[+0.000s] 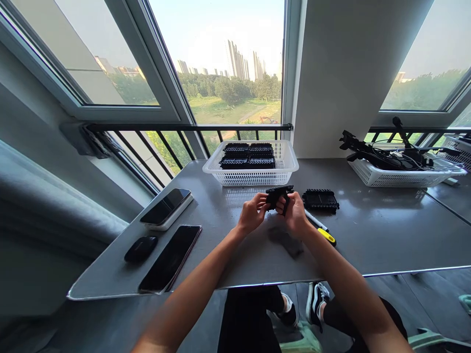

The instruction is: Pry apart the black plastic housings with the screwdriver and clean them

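One left hand (252,214), one right hand (296,213), fingers clamped on a black plastic part (273,197) (in front of the white basket (253,177)).

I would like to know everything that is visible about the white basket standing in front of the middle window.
The white basket looks like plastic: rectangular and shallow, with perforated walls and a wide rim. It stands upright on the grey table, near the black railing. Black parts with toothed edges lie inside, toward the left and middle; to their right, some of the inside shows. The left hand and right hand are on its near side, not touching it.
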